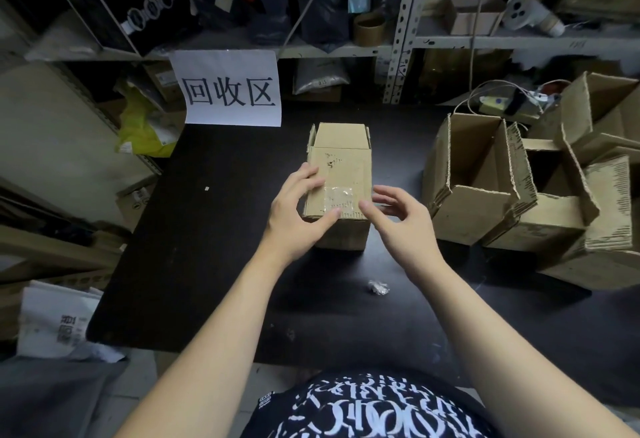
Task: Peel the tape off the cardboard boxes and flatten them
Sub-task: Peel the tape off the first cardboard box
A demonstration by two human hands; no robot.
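On the dark worktop (207,237), dead centre: the small cardboard box (346,167) we're dealing with, sitting flat with its long side running away from us.
Far end of the box: flaps (341,134) sticking up, not folded in.
Tape: one clear tape patch (337,199) stuck on the top face, close to the near edge. The cardboard further up looks scuffed.
Left hand (294,211): on the box's near-left corner, fingers laid on the top face by the left edge, thumb stretched along the near top edge just under the tape patch.
Left grip: apart, fingers pretty much straight, bracing the box rather than clamping it.
Right hand (398,219): at the near-right corner, thumb tip right by the tape patch. We honestly can't tell if it touches. The other fingers float just beside the box's right edge.
Right grip: apart, loosely spread, nothing in it.
Nearer us on the worktop: a little crumpled tape wad (378,287), apart from the box.
Right side of the worktop: a pile of cardboard boxes (485,202), flaps up, leaning into each other.
Back edge: a white sign (230,89) with three big black characters, hanging off the metal shelving (401,32).
On the shelf: a brown tape roll (369,29) among bags and boxes.
Left of the worktop: a yellow bag (145,129), and lower down a white printed bag (59,327).
Bottom of view: our black shirt (363,406) with white print.
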